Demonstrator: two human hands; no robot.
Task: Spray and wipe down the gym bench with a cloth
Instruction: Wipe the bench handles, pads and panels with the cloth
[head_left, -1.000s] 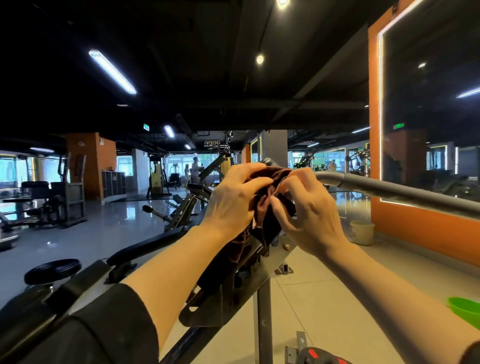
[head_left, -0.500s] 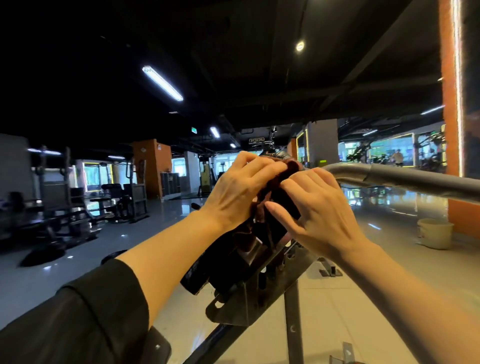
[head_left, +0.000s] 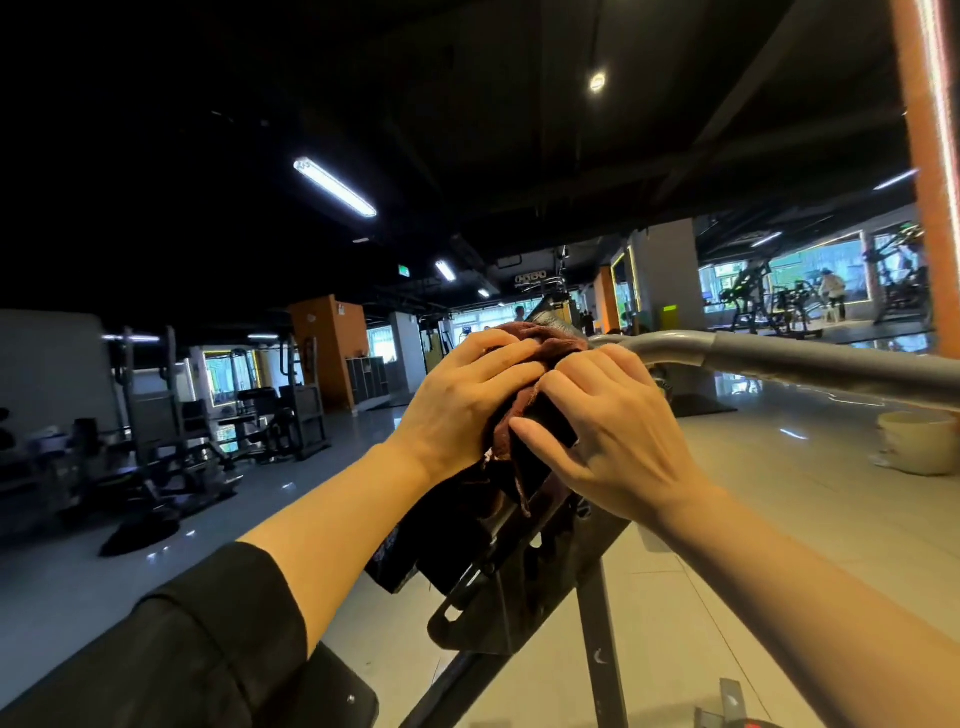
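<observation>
Pale bucket (head_left: 917, 448) on floor at right, contents unseen. Brown cloth (head_left: 524, 415) bunched over pad top, pressed between left hand (head_left: 462, 410) and right hand (head_left: 618, 436), both curled round it.

A dark reddish-brown terry cloth (head_left: 524, 415) lies bunched over the upper end of a black padded gym bench (head_left: 447, 540) — its folds draped down the pad's top edge and one side. The bench pad tilts steeply, its upper end raised away from the camera, and sits on a dark metal bracket with slotted holes (head_left: 498, 608) — a thin upright post below it.
</observation>
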